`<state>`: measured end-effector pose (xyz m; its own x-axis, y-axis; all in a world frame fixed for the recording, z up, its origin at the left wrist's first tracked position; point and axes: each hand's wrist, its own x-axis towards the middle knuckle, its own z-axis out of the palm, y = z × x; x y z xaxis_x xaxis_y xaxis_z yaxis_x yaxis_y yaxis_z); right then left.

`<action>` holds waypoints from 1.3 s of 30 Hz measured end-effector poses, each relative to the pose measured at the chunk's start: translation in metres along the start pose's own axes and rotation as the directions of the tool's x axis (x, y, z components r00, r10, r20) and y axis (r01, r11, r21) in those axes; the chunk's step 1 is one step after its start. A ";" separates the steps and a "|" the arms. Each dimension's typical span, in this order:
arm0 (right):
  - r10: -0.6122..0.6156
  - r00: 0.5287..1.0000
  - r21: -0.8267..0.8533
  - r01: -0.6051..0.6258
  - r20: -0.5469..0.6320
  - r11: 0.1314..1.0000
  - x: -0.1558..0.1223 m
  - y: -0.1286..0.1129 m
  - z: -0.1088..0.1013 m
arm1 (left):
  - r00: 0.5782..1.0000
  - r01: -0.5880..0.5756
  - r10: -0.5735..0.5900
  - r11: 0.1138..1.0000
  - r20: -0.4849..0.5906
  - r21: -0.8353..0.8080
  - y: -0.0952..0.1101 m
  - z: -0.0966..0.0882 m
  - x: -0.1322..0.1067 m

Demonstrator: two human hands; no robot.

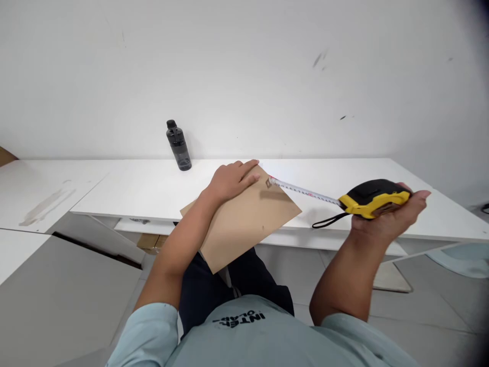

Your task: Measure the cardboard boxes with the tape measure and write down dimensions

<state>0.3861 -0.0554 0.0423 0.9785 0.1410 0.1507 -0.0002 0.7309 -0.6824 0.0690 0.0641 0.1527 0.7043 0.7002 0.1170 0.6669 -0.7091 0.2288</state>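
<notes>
The left grip [235, 178] holds a brown board [244, 224] by its far edge, and the right grip [385, 219] holds a yellow-black tape measure [372, 199], blade [305, 192] out leftward over the board.

Yellow-black tape measure [376, 200], blade [305, 192] out, brown cardboard [244, 221] overhanging table [126, 186] edge

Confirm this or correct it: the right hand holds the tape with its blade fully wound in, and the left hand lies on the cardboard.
Not quite: the blade is not wound in. The head view shows it extended from the tape toward the cardboard. The right hand does hold the tape, and the left hand lies on the cardboard.
</notes>
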 end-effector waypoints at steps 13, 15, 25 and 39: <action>0.005 0.996 -0.094 -0.014 -0.093 0.995 -0.052 0.018 -0.018 | 0.960 0.263 -0.258 0.964 0.111 -0.033 -0.077 -0.008 0.046; -0.004 0.993 -0.156 -0.014 -0.114 0.988 -0.061 0.025 -0.019 | 0.947 0.289 -0.281 0.957 0.154 -0.028 -0.083 -0.006 0.056; 0.123 0.987 -0.211 -0.143 -0.106 0.967 -0.080 0.050 -0.023 | 0.957 0.255 -0.260 0.965 0.125 0.057 -0.096 0.005 0.086; -0.001 0.995 -0.273 -0.027 -0.102 0.962 -0.083 0.035 -0.012 | 0.894 0.435 -0.369 0.853 0.254 -0.289 -0.159 -0.005 0.086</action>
<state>0.3072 -0.0498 -0.0029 0.9944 0.0716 0.0776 0.0296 0.5164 -0.8558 0.0225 0.2378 0.1317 0.4450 0.8666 -0.2256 0.8047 -0.2764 0.5255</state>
